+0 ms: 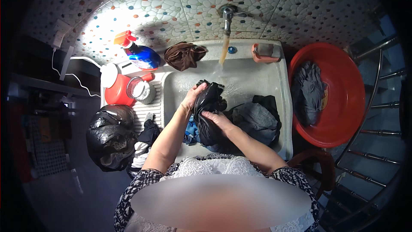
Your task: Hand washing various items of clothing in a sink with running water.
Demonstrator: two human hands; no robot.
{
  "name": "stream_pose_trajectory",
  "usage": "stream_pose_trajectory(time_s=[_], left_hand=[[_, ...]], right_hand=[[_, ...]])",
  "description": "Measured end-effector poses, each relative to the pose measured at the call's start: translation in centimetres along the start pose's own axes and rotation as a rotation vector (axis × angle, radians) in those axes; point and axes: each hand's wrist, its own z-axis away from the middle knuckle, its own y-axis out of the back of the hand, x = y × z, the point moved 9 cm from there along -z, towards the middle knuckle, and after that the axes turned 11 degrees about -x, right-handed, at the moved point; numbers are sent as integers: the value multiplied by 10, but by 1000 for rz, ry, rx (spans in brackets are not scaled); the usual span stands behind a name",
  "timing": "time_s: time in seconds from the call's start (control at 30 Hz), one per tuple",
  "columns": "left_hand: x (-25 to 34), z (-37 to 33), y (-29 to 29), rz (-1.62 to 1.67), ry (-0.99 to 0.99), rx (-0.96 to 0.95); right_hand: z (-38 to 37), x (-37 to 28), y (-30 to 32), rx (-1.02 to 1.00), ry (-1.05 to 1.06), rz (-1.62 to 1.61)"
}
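Over the stone sink point(179, 83), my left hand point(192, 98) grips the upper end of a shiny, wet-looking black cloth point(208, 99). Lower down, my right hand point(218, 120) holds the same cloth, its thumb lying across the folds. The cloth's lower end hangs down in front of me. Water point(223, 52) runs from the metal tap point(227, 18) into the basin, just beyond the cloth. Dark grey clothes point(256, 118) lie in the basin by my right hand. A piece of blue cloth point(190, 132) shows between my forearms.
Left: a blue spray bottle point(145, 57), red container point(118, 92), clear cup point(142, 91), black plastic bag point(110, 135) and striped cloth point(140, 154). A brown cloth point(184, 56) and orange soap holder point(262, 55) sit on the back ledge. A red tub point(345, 99) holds a grey garment point(308, 92), right.
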Motion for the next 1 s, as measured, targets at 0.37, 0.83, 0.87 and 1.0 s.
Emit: stream_pose_trajectory(time_s=[0.37, 0.83, 0.87, 1.0], left_hand=[[-2, 11, 21, -1308, 277, 380], [-12, 27, -7, 333, 9, -84], [-11, 26, -27, 474, -63, -267], [58, 49, -117, 578, -236, -616]], right_hand=[[-17, -18, 5, 109, -286, 1663], [36, -24, -69, -736, -163, -497], [35, -18, -85, -833, -201, -594], [28, -12, -79, -980, -148, -792]])
